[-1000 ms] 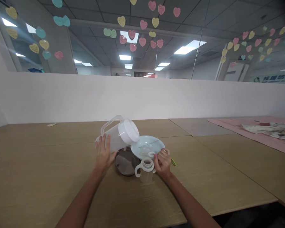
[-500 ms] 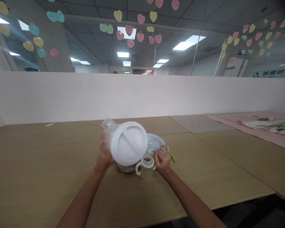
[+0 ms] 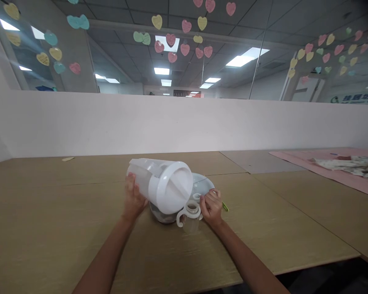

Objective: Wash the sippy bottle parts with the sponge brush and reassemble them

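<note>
1. Left hand (image 3: 134, 200): fingers part-open, curved round the body of the white-lidded pitcher (image 3: 159, 185), grip closed on it. Pitcher tilted, lid facing forward-right of this hand.
2. Right hand (image 3: 212, 206): fingers curled into a fist; contents, if any, cannot be told.
3. Two-handled bottle (image 3: 191, 222): upright, mouth uncovered, just left of the right hand; contact with the hand cannot be confirmed.
4. White ring-shaped piece (image 3: 197, 197): beside the right hand's fingers.
5. Pale blue bowl (image 3: 205, 183): beyond the right hand, partly hidden by the pitcher.
6. Metal dish (image 3: 163, 217): right of the left hand, beneath the pitcher, partly covered from view.
7. Green item (image 3: 225, 207): right of the right hand.
</note>
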The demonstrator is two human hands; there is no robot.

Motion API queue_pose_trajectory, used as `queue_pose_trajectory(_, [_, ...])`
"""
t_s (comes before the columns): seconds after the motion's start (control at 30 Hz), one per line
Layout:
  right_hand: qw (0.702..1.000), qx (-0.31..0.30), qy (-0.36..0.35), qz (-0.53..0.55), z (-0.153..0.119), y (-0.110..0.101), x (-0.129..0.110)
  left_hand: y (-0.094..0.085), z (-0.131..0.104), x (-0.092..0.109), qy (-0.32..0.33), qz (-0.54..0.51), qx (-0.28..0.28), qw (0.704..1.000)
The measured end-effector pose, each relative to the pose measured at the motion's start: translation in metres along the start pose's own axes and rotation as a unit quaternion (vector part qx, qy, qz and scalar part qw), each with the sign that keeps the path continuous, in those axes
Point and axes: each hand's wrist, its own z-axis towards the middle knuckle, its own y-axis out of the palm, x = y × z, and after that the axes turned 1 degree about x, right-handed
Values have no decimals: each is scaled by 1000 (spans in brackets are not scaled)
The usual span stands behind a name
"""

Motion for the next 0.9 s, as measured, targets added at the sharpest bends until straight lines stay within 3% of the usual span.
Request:
queue_pose_trajectory(0.1, [1000,-3,-3,-2,0,0,0,-4,7,6,-27,46,15,998])
queue_pose_trajectory(0.27, [1000,-6,5,-1,0,0,0,-12,17,19,-212,26,2,977])
queue_pose_trajectory(0.43, [1000,-7,8,0,-1,0,0,-9,13,15,-307,26,-17,951])
queue_pose_trajectory(0.6, [1000,-11,13,-6,-1,0,0,-10,14,15,-342,4,-46,939])
queue_pose_trajectory(0.9, [1000,-18,15,-17,-2,1,2,-3,10,16,-340,-9,-60,939])
